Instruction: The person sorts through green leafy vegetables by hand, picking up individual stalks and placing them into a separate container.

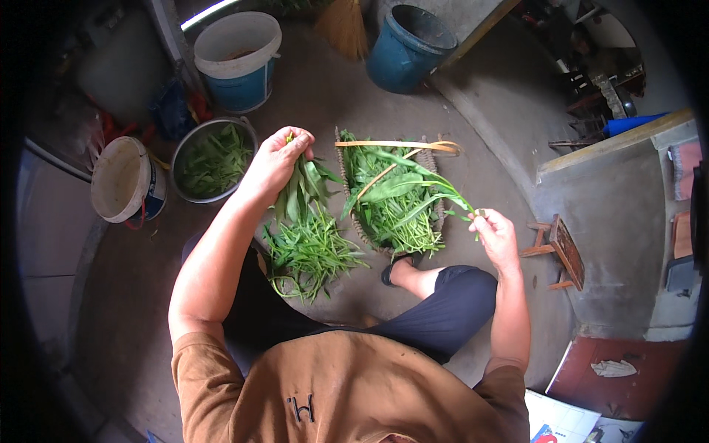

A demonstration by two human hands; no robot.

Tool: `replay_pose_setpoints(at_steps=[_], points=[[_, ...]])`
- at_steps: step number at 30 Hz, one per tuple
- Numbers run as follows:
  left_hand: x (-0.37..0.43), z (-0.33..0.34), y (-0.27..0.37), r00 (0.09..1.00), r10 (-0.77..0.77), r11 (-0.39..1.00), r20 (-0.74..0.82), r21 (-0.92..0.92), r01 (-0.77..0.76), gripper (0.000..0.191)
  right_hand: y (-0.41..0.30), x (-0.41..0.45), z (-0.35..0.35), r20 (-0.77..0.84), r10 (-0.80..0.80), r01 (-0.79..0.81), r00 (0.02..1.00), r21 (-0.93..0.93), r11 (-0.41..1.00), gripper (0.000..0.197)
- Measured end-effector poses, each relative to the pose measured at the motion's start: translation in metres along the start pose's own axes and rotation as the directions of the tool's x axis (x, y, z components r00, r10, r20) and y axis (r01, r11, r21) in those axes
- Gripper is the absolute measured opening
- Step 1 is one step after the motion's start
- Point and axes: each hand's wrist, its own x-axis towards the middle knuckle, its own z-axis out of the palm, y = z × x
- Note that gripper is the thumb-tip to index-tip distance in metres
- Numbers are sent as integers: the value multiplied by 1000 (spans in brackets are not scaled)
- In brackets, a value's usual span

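My left hand [288, 155] is closed around a bunch of leafy greens [304, 188], whose leaves hang down from the fist. Below it a loose pile of green stems and leaves [313, 249] lies on the floor by my left leg. My right hand [493, 235] pinches the stem end of a long-leaved sprig [426, 185], which reaches leftward over the basket. That woven basket [352, 205] stands in front of me, filled with more greens [399, 216], and a flat tan strap handle [388, 144] crosses its far end.
A metal basin [252, 133] holding picked leaves [219, 160] stands left of my left hand. Near it are a white bucket [119, 183] and a blue-and-white bucket [238, 66]. Farther off are a straw broom [343, 27] and a blue bin [407, 55]. A wooden stool [565, 252] lies to the right.
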Motion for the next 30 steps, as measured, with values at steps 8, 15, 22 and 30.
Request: replay_pose_setpoints(at_steps=[8, 15, 22, 30], points=[[-18, 15, 2, 651, 693, 175, 309, 804, -568, 15, -18, 23, 63, 120, -163, 158, 979, 50, 986, 15], [-19, 28, -9, 762, 356, 4, 540, 815, -579, 13, -24, 38, 102, 193, -303, 324, 933, -85, 942, 14], [-14, 29, -18, 782, 338, 124, 524, 799, -589, 10, -18, 42, 108, 220, -272, 287, 937, -39, 957, 12], [-8, -4, 24, 952, 272, 549, 143, 789, -276, 13, -9, 41, 99, 211, -268, 264, 940, 48, 963, 13]])
